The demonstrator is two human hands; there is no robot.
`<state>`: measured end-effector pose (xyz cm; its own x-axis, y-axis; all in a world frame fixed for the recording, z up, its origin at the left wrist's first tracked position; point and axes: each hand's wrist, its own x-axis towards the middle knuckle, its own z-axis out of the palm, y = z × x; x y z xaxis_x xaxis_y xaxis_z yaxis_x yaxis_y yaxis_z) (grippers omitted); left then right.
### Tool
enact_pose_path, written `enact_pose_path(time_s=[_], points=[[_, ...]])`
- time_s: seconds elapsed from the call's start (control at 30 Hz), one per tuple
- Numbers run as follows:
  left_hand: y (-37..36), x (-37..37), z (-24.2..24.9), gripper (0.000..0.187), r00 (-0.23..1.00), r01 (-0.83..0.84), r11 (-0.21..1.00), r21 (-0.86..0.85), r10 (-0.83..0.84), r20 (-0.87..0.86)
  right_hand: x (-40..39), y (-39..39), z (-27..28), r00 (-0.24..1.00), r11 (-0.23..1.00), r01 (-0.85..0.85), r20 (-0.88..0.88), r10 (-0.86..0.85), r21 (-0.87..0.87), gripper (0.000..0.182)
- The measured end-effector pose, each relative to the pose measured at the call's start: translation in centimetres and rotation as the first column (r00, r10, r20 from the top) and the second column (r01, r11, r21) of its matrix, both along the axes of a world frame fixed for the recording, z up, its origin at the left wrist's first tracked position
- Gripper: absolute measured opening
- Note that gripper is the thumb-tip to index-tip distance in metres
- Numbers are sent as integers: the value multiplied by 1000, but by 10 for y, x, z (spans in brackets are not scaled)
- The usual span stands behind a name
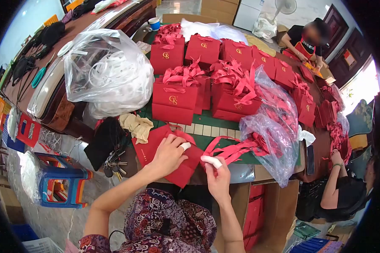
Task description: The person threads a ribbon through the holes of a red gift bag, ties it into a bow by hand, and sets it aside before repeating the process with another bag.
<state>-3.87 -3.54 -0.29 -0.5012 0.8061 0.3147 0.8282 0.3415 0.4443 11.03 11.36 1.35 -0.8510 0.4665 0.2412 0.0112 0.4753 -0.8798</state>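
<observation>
My left hand (171, 156), a white wrap on one finger, lies with fingers spread on a flat red paper bag (183, 172) at the table's front edge. To its right, my right hand (217, 170) has its thumb and white-wrapped index finger close together beside the end of a bundle of red ribbons (230, 149); whether a ribbon is between them is too small to tell. The ribbons run right to a clear plastic bag (278, 135) full of more ribbon. Finished-looking red bags with gold letters (173, 101) stand behind.
A big clear bag of white strips (114, 76) sits at the back left. Crumpled beige paper (137, 126) and keys (115, 163) lie left of my hands. One person (308, 42) works at the far right, another person's arm (335, 181) nearer. A cardboard box (278, 206) stands below.
</observation>
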Motion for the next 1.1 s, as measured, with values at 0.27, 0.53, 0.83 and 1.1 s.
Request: enact_pose_path(time_s=[0.27, 0.53, 0.83, 1.1], points=[[14, -17, 6, 47, 995, 42, 970, -239, -61, -74, -35, -2, -32, 986, 945, 98, 97, -134, 313, 8], [18, -14, 17, 46, 992, 82, 986, -147, -96, -87, -35, -1, -19, 994, 929, 49, 78, -83, 366, 16], [18, 5, 23, 26, 1000, 17, 994, -106, -15, 20, -33, -8, -2, 971, 991, 124, 199, -130, 44, 19], [15, 21, 21, 20, 997, -75, 997, -37, 75, 3, -33, -3, 2, 963, 995, 103, 248, -101, 5, 22]])
